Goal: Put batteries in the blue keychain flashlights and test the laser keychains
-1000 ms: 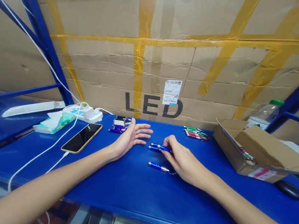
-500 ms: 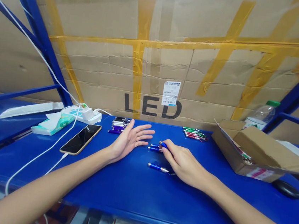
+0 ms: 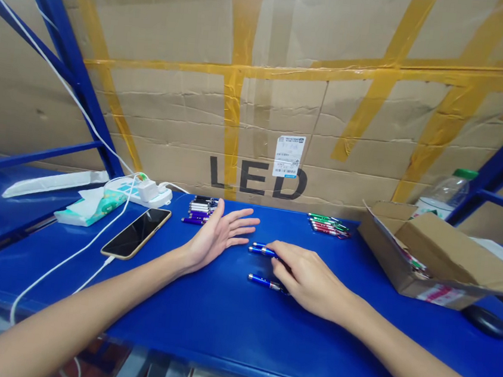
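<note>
My left hand (image 3: pixel 224 233) rests on the table, palm turned inward, fingers spread and holding nothing. Just behind its thumb lies a row of black, white and purple penlights (image 3: pixel 197 214). Blue metal penlights (image 3: pixel 260 250) lie side by side to the right of its fingertips. My right hand (image 3: pixel 309 275) is curled over their right ends, its thumb and index finger closed about them; the fingers hide part of what they grip. Nearer to me, another blue penlight (image 3: pixel 264 282) lies flat, its right end beneath the right hand.
Green and red penlights (image 3: pixel 326 226) lie at the back. At right are an open cardboard box (image 3: pixel 425 291), a black mouse (image 3: pixel 488 322) and a bottle (image 3: pixel 446 191). A phone (image 3: pixel 139 233), tissue pack (image 3: pixel 90 207) and power strip (image 3: pixel 152 196) with white cables occupy the left.
My right hand has come down a little, lowering the blue penlight it held to the others; that raised penlight no longer shows separately. The left hand has stayed in place.
</note>
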`<action>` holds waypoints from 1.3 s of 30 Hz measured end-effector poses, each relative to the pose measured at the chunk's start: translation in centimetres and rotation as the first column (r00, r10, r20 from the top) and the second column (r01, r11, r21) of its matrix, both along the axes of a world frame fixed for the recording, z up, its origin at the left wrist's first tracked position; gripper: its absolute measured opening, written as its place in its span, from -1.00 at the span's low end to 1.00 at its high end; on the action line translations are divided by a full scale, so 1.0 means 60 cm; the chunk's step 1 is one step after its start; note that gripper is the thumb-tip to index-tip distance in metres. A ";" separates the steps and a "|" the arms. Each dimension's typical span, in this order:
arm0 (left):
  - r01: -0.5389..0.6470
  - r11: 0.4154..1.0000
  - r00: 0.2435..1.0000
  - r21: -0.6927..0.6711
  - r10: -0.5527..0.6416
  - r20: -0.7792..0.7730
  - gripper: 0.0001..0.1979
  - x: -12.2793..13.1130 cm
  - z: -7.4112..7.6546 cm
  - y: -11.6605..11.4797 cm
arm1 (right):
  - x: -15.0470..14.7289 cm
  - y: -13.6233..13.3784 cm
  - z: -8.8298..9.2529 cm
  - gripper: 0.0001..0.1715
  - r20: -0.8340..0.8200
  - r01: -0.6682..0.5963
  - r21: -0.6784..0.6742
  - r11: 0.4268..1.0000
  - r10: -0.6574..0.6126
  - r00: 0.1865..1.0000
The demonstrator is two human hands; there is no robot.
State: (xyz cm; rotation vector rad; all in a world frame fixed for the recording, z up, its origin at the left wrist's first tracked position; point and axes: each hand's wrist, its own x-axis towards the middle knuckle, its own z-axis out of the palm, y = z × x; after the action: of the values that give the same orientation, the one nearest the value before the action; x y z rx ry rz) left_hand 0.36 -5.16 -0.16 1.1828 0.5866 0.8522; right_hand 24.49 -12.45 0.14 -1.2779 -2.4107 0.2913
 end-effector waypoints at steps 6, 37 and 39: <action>-0.013 1.000 1.000 -0.001 0.013 -0.007 -0.09 0.000 -0.002 0.003 | -0.003 0.001 -0.004 -0.79 0.013 -0.016 -0.018 1.000 0.017 1.000; -0.006 1.000 1.000 -0.007 0.006 0.012 -0.12 0.000 0.000 -0.003 | -0.005 0.002 0.002 -0.70 0.103 0.059 -0.027 0.998 -0.056 0.993; -0.010 1.000 1.000 -0.002 0.010 0.008 -0.12 0.000 0.001 -0.004 | -0.004 0.003 0.001 -0.72 0.149 0.165 0.006 0.986 -0.164 0.975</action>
State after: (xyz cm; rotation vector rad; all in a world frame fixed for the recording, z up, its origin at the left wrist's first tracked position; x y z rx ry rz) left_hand 0.34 -5.38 -0.10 1.1750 0.5873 0.8647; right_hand 24.23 -12.28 0.17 -1.5412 -2.4064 0.1613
